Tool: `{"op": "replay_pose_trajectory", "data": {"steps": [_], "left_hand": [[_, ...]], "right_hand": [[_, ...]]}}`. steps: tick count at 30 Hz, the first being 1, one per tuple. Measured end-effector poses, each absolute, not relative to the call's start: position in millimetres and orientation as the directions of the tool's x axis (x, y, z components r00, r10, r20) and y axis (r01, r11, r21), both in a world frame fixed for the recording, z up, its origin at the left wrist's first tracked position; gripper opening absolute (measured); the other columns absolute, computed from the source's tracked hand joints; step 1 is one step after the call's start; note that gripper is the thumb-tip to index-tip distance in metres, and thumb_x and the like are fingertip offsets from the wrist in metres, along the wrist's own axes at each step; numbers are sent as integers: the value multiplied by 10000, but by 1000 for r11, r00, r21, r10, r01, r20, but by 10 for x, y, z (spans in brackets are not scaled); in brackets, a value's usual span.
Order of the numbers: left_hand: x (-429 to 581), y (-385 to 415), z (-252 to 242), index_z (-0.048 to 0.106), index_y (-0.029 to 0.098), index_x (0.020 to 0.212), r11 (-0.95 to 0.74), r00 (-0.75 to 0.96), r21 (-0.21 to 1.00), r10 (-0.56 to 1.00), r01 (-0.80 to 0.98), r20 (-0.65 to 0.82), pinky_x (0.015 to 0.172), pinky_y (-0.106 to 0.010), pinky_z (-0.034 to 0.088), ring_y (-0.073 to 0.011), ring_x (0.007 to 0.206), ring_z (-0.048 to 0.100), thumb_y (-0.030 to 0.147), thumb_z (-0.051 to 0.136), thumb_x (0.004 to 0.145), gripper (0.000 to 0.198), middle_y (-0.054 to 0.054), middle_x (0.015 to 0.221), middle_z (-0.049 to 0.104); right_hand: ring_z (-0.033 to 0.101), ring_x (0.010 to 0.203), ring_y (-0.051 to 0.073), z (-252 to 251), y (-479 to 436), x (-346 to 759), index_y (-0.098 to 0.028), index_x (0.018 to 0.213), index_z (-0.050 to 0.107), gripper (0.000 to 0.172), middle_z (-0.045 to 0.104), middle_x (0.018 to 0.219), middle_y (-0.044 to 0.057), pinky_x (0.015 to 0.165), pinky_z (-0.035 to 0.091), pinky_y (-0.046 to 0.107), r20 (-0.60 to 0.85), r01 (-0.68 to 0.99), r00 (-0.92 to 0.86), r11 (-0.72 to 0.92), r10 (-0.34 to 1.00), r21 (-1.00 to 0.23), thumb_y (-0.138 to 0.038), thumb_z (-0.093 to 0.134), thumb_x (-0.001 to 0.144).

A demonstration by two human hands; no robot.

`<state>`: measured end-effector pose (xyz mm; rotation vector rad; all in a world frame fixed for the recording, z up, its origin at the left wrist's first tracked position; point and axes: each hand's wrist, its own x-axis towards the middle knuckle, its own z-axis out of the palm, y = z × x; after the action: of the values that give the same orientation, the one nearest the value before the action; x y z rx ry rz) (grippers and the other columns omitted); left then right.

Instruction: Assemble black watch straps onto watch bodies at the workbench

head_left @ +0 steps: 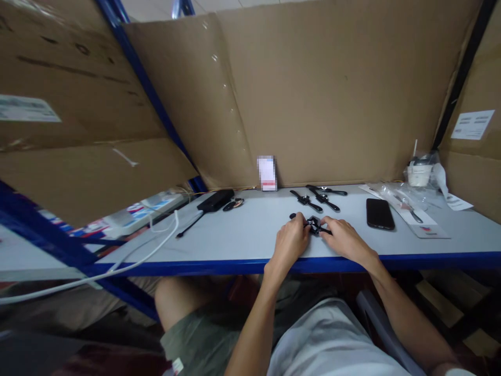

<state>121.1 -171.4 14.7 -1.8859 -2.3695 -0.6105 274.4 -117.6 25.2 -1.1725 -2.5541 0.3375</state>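
Head view: a black two-handled tool was located at the near edge of the worktop, between both hands. The left hand was curled closed about the left handle; the right hand pinched the right handle between thumb and fingers. Whether the tool touched the surface could not be determined. Judged by its glossy finish, the tool was rigid, fairly light and possibly slippery; breakage appeared unlikely. The handles were the proper holding points, with fingertips best kept off the middle section. Three similar black tools lay just beyond, limiting far-side clearance. A phone lay to the right, with plastic packaging farther right. A black box sat well left, obstructing nothing.
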Motion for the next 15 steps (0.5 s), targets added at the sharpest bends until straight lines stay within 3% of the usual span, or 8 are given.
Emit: {"op": "replay_pose_trajectory", "data": {"steps": [6,15], "left_hand": [[1217,-1716,160,535,219,1136,99,-158,213,948,972,278,682,-296,405,-263,914,702,305,485,982,183,-93,1023,738],[1238,-1501,391,547,170,1119,-35,33,10,986,999,161,739,-357,451,-339,925,704,412,376,1019,313,-176,1004,723]], "right_hand": [[672,1023,312,309,-1194,2782,-138,1117,628,238,701,1055,182,801,455,340,141,768,-611,627,779,-134,-274,480,988],[696,970,337,204,-1181,2717,-117,1223,547,267,712,999,192,744,465,352,234,818,-514,554,825,-155,-206,434,997]]}}
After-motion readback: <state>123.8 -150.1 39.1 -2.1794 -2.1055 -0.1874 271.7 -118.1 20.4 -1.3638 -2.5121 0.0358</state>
